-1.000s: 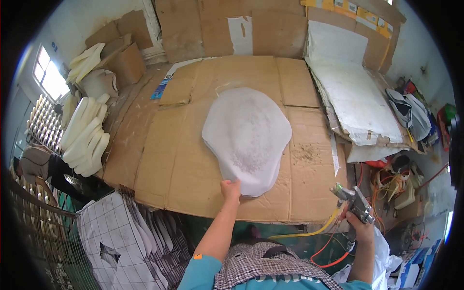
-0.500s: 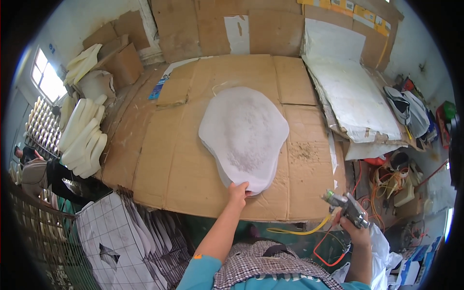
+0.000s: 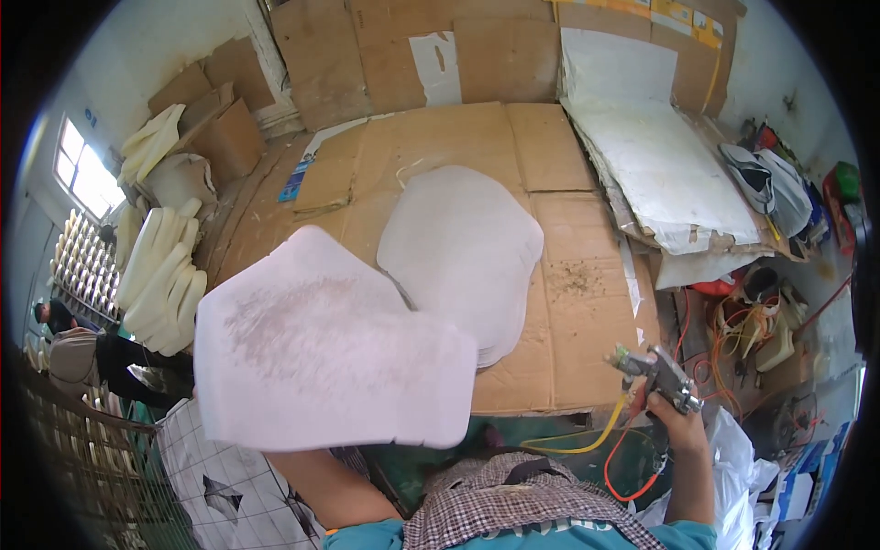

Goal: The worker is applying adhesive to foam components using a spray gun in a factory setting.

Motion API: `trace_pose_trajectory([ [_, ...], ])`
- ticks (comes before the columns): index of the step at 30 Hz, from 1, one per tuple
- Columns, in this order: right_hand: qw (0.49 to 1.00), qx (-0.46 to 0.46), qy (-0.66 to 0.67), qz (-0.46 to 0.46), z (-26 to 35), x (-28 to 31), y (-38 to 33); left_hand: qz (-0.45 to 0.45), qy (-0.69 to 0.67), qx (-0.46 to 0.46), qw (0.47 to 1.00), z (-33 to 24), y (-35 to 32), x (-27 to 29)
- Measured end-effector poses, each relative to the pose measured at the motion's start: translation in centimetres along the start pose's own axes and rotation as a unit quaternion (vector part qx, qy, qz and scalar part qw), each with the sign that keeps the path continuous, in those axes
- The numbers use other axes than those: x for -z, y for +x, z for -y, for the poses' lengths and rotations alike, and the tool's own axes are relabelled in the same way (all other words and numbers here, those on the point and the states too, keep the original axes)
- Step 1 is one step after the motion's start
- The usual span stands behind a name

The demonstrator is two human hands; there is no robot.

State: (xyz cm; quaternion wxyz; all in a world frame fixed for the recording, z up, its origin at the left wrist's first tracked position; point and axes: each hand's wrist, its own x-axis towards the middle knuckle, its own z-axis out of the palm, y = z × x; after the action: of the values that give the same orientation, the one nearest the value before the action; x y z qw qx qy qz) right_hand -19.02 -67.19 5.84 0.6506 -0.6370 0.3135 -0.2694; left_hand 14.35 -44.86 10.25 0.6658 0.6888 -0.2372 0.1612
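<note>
Left hand: hidden behind the white foam sheet (image 3: 330, 353) I hold up; my forearm rises beneath its lower edge, so I cannot tell how my fingers grip it.
Lifted sheet: tilted toward me, off the cardboard table (image 3: 568, 357), overhanging its near-left edge, grey smudge on its face.
Foam stack (image 3: 463, 257): flat at the table's middle, just behind the lifted sheet.
Right hand (image 3: 674, 417): fingers clenched around a spray gun (image 3: 655, 374), beyond the table's near-right corner, well apart from the lifted sheet.
Hoses (image 3: 587, 445): yellow and red, trailing below the gun.
</note>
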Motion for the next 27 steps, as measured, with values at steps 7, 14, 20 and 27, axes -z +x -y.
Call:
trace_pose_trajectory([
  [7,0.992,0.043,-0.018,-0.114,0.3,1.1,-0.9,-0.060,-0.162,0.130,0.976,-5.4,-4.4,-1.6],
  [14,0.997,0.040,-0.002,0.069,0.4,0.2,-2.4,-0.121,-0.321,0.259,0.903,-9.1,-4.3,-1.8],
  [20,0.991,0.060,0.046,-0.114,0.0,-2.1,-0.5,0.043,-0.445,0.242,0.861,-2.5,-0.9,7.7],
  [27,0.996,0.028,-0.036,-0.075,0.3,-0.2,-2.6,-0.211,-0.235,0.177,0.932,1.0,-0.9,11.2],
])
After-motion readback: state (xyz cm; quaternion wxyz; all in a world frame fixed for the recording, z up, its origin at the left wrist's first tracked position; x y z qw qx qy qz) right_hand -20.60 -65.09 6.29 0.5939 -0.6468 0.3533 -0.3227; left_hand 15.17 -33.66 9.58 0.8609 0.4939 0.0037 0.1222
